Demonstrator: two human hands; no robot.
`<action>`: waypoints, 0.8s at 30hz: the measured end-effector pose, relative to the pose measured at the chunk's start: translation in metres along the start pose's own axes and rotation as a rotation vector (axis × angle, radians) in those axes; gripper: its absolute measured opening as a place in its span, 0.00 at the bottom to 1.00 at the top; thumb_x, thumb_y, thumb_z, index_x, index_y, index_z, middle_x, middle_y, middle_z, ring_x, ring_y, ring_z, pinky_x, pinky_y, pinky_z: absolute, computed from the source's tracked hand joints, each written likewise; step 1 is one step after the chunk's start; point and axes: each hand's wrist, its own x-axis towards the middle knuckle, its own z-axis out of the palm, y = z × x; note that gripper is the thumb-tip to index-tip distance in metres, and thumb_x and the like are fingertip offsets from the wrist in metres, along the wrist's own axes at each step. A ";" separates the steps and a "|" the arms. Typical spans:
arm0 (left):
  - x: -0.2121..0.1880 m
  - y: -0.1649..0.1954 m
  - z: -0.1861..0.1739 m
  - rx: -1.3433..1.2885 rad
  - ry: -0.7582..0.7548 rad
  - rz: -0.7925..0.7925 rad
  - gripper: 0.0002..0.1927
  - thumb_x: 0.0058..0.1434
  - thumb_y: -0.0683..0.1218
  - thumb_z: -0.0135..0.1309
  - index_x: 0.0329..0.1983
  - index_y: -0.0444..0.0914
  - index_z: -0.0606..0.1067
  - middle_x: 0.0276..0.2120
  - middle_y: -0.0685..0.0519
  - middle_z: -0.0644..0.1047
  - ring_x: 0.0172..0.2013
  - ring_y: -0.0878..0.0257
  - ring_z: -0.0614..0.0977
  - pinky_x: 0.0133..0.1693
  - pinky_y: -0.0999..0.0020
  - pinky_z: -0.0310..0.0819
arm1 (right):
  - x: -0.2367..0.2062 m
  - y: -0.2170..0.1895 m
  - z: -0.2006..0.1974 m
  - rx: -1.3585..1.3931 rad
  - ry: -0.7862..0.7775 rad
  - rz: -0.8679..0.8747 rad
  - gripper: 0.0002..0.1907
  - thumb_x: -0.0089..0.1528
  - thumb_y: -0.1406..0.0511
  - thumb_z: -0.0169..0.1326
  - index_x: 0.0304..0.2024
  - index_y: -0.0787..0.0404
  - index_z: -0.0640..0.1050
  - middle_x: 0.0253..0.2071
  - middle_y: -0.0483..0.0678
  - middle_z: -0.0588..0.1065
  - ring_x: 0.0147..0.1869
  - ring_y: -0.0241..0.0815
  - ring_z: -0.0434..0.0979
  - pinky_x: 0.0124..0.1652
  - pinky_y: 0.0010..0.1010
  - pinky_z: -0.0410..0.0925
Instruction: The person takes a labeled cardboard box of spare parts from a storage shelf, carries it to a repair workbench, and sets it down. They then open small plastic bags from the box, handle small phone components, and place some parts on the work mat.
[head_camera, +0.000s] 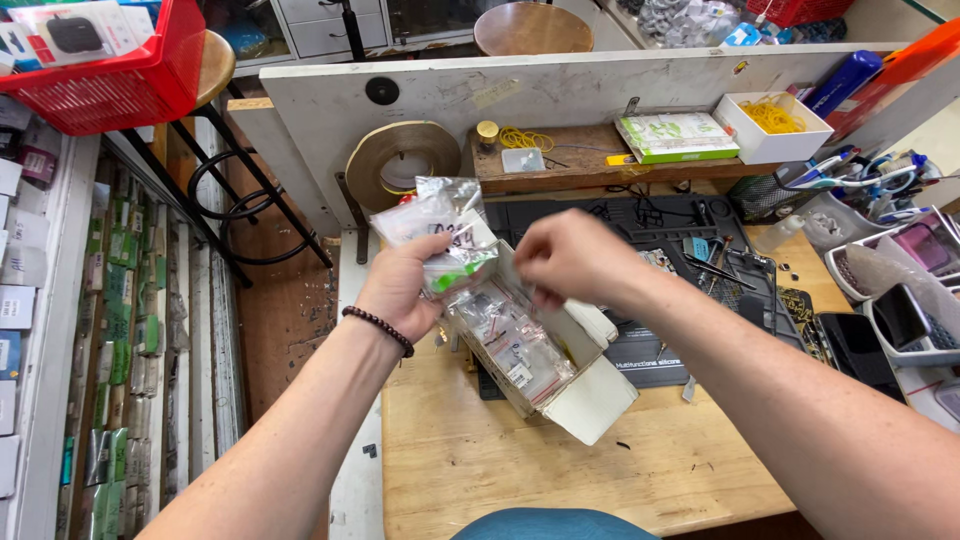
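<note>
Bags: left hand (400, 285) fingers clamped on clear packets (440, 225).
Box: white carton (590, 395), right hand (570, 260) at twelve o'clock, fingertips pinched together; better picking one packet.

A pale wooden worktop (560, 470) fills the lower middle. At twelve o'clock a scuffed white partition board (560, 95) stands along its far edge, with a round wooden stool (532, 28) behind. At nine o'clock a shelf rack (110, 330) lines the brown floor (285, 320). Light is even and bright.
</note>
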 end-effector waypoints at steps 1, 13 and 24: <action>0.001 0.000 -0.004 -0.010 -0.005 0.001 0.19 0.63 0.38 0.49 0.58 0.30 0.70 0.50 0.41 0.79 0.48 0.48 0.84 0.50 0.48 0.83 | -0.001 0.005 0.010 -0.082 -0.086 0.026 0.12 0.60 0.69 0.58 0.45 0.69 0.83 0.31 0.51 0.83 0.28 0.37 0.85 0.29 0.29 0.77; 0.012 -0.017 -0.032 -0.029 -0.002 -0.007 0.17 0.63 0.37 0.51 0.56 0.32 0.71 0.47 0.43 0.80 0.46 0.50 0.84 0.47 0.50 0.83 | -0.002 0.031 0.076 -0.551 -0.041 0.027 0.26 0.50 0.72 0.60 0.52 0.57 0.79 0.43 0.58 0.80 0.51 0.57 0.82 0.50 0.42 0.74; -0.001 -0.010 -0.011 -0.012 0.044 -0.079 0.15 0.65 0.40 0.50 0.54 0.30 0.72 0.48 0.42 0.79 0.47 0.51 0.83 0.51 0.51 0.82 | -0.007 0.016 -0.012 0.116 -0.114 0.210 0.17 0.59 0.69 0.59 0.51 0.61 0.81 0.42 0.46 0.82 0.40 0.33 0.81 0.36 0.32 0.77</action>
